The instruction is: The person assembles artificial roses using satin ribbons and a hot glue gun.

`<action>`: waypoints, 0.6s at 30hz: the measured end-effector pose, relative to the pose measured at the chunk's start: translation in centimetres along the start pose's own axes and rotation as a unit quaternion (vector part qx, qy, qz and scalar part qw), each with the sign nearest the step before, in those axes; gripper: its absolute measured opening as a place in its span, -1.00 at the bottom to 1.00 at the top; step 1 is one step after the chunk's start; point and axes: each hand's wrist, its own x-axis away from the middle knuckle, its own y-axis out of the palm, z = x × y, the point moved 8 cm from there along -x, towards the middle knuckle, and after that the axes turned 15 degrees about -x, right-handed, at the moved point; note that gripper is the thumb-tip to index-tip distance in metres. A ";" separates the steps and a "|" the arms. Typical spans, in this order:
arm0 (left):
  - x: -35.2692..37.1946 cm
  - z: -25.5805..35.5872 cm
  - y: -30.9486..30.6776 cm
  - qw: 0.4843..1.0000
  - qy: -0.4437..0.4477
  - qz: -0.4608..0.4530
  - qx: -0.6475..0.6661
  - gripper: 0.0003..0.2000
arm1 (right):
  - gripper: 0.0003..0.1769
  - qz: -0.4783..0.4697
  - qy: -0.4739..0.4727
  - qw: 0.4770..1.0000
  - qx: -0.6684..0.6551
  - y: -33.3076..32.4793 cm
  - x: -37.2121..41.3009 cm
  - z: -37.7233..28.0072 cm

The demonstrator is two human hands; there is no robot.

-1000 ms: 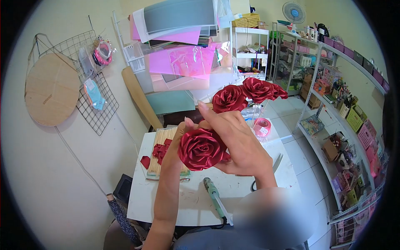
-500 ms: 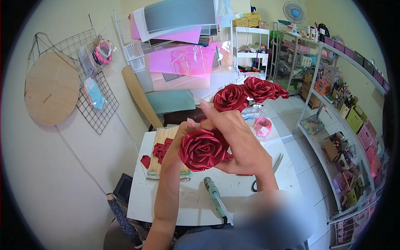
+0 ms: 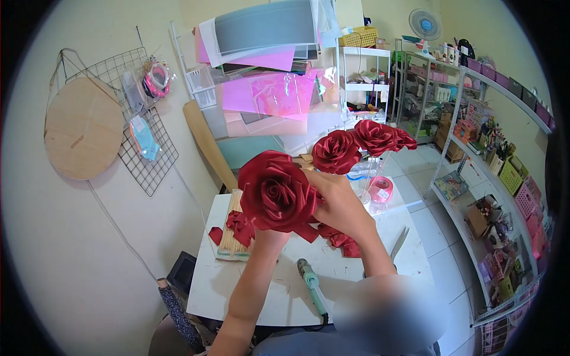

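A large dark red satin rose (image 3: 276, 193) is held up over the table, its face toward me. My left hand (image 3: 271, 238) grips it from below, and the bloom covers most of its fingers. On the flower's right side, my right hand (image 3: 341, 200) is closed at the outer petals, with its fingertips behind them. Loose red satin petals (image 3: 343, 242) lie under my right hand. More petals (image 3: 240, 228) rest on a bundle of thin wooden sticks (image 3: 231, 244) to the left. Behind my hands stand finished satin roses (image 3: 336, 152) on stems.
A green glue gun (image 3: 312, 285) lies on the white table (image 3: 261, 296) near its front edge. Scissors (image 3: 400, 242) are at the right, and a roll of pink tape (image 3: 381, 188) stands behind. Metal shelves (image 3: 454, 142) line the right side.
The rose has been raised and tipped, and it looks larger and closer. My right hand has moved from over its top to its right side; my left hand is now beneath it.
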 end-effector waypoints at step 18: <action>0.5 7.3 0.9 0.905 0.248 -0.066 -0.340 -0.61 | -0.69 0.050 -0.033 0.997 -0.042 -0.8 0.8 -1.7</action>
